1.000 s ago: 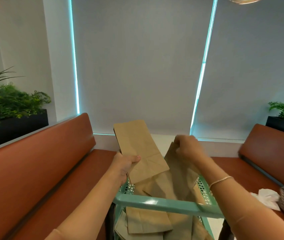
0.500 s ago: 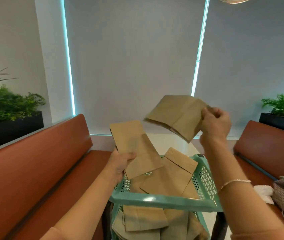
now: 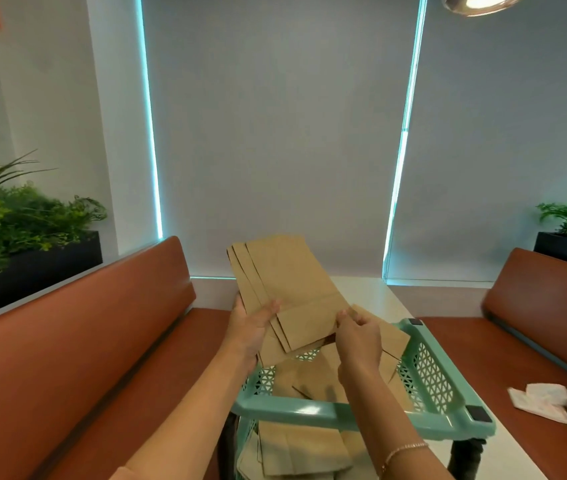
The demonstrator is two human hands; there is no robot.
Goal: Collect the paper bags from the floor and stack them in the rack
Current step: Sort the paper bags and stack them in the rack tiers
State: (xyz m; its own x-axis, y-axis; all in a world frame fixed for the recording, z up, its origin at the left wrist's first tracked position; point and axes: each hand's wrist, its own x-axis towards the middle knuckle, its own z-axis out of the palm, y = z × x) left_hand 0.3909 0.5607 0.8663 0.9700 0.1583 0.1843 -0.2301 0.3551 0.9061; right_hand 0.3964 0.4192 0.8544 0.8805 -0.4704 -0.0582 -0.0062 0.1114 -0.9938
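Grey roller blinds (image 3: pixel 275 133) behind, red-brown benches (image 3: pixel 77 341) either side, planters at the far corners. Left hand (image 3: pixel 250 332), thumb curled over the face and fingers beneath, gripping a fanned stack of flat paper bags (image 3: pixel 289 292), tilted up above the far left corner of the mint rack (image 3: pixel 361 415). Right hand (image 3: pixel 358 337), fingertips pinching the stack's lower right edge. More bags (image 3: pixel 313 379) lying loose in the top tray, others (image 3: pixel 295 452) on the tier below.
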